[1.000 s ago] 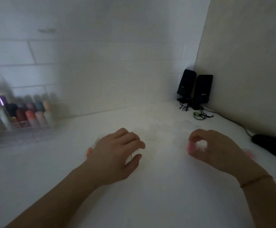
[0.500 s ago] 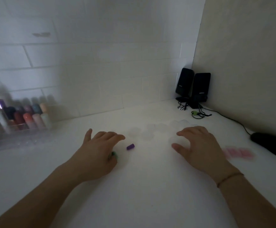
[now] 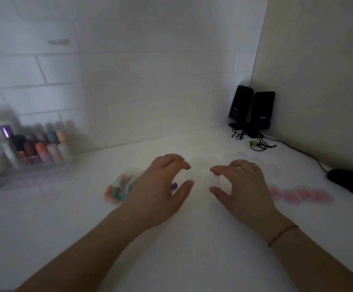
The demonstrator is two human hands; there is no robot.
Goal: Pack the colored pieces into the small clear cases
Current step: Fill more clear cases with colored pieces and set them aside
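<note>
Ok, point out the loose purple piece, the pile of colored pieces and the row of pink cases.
purple piece (image 3: 174,185): head view, its visible end.
pile of colored pieces (image 3: 117,190): head view, its middle.
row of pink cases (image 3: 299,194): head view, its blurred middle.

Bare white counter (image 3: 171,260) in front of both hands, open approach there. Left hand (image 3: 158,190) boxed on its left by a loose pile of colored pieces (image 3: 118,189); one purple piece (image 3: 174,185) sits under its palm. Faint clear cases (image 3: 230,159) crowd the strip just behind the fingertips. Right hand (image 3: 241,186) has pink filled cases (image 3: 299,194) just beside it; black mouse (image 3: 350,183) further right. Bottle organizer (image 3: 36,150) blocks far left, speakers (image 3: 251,110) and cables the back corner.
</note>
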